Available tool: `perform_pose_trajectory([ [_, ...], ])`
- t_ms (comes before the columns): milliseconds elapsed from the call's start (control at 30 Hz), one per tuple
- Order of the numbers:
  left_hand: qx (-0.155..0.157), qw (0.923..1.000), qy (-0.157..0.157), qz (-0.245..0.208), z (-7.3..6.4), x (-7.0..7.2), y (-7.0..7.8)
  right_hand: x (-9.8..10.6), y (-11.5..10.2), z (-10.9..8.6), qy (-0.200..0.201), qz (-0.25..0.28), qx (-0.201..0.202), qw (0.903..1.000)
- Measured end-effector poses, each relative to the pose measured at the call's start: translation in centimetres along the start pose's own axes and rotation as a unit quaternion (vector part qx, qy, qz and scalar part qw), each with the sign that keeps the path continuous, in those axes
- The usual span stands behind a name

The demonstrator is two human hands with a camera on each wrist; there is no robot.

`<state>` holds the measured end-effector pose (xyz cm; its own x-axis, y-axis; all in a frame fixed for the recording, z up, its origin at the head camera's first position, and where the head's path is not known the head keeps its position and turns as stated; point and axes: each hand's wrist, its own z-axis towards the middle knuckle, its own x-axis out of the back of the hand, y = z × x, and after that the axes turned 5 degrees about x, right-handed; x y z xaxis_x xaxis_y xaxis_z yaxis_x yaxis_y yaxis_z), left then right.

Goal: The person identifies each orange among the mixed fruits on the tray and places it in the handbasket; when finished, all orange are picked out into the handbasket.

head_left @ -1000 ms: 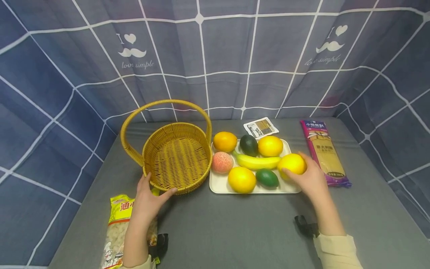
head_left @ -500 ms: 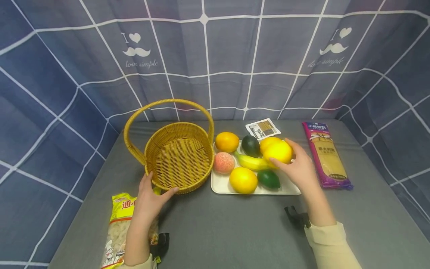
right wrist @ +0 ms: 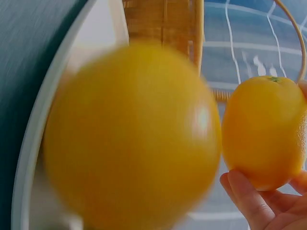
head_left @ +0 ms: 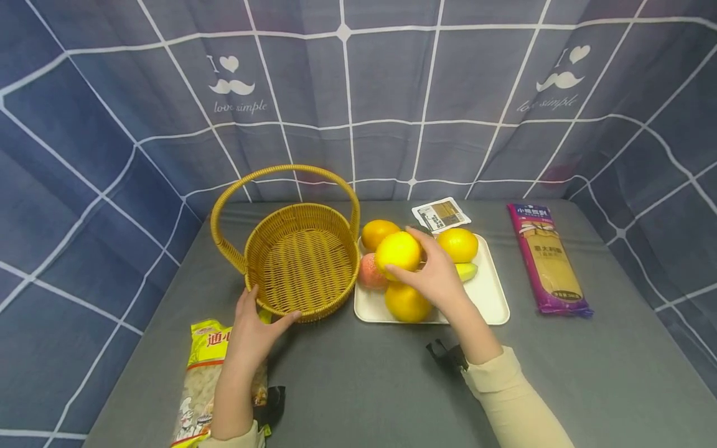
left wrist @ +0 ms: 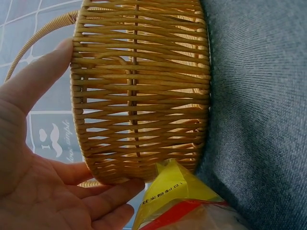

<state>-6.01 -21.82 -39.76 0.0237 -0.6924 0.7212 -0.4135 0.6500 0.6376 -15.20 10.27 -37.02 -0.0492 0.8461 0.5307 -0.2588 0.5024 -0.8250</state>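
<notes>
My right hand [head_left: 439, 277] grips an orange [head_left: 398, 254] above the left half of a white tray [head_left: 493, 298]. In the right wrist view, thumb and fingers hold this orange [right wrist: 264, 132] from below and the side. Beneath it on the tray sit another orange [head_left: 407, 303] and a speckled peach [head_left: 370, 272]. A banana [head_left: 466, 271] is mostly hidden by my hand, as is a dark green fruit. My left hand [head_left: 252, 330] rests against the near-left side of a wicker basket [head_left: 348, 292], thumb on its rim [left wrist: 73, 72], fingers extended along the outer wall. Nothing lies inside the basket.
Two more yellow-orange fruits [head_left: 457, 245] sit at the tray's back. Behind it lies a small flat packet [head_left: 442, 214]. A purple pasta pack [head_left: 549, 255] lies at right. Under my left forearm is a yellow-topped bag [head_left: 201, 373]. The basket's tall handle [head_left: 285, 168] arches up.
My right hand has lifted the orange from the tray's right end and carried it left over the other fruit. My left hand stays at the basket.
</notes>
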Motion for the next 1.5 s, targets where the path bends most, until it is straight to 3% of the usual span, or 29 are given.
perform_pose_trajectory([
  [467, -0.005, 0.9999, 0.007, -0.005, 0.0, 0.0, 0.0, -7.9, -3.8, 2.2, -0.069, -0.014, 0.106, 0.9919],
  [767, -0.008, 1.0, 0.006, -0.002, 0.2, -0.2, 0.3, -11.3, -4.7, 2.5, -0.114, -0.019, 0.095, 0.9888],
  [1033, -0.012, 0.9999, 0.008, -0.003, 0.2, -0.1, 0.0, -13.9, -5.3, 3.1, -0.15, -0.048, 0.131, 0.9787],
  [1500, -0.014, 0.9998, 0.013, -0.003, 0.0, -0.4, 0.1, -16.2, -5.6, 4.6, -0.212, -0.085, 0.142, 0.9632],
])
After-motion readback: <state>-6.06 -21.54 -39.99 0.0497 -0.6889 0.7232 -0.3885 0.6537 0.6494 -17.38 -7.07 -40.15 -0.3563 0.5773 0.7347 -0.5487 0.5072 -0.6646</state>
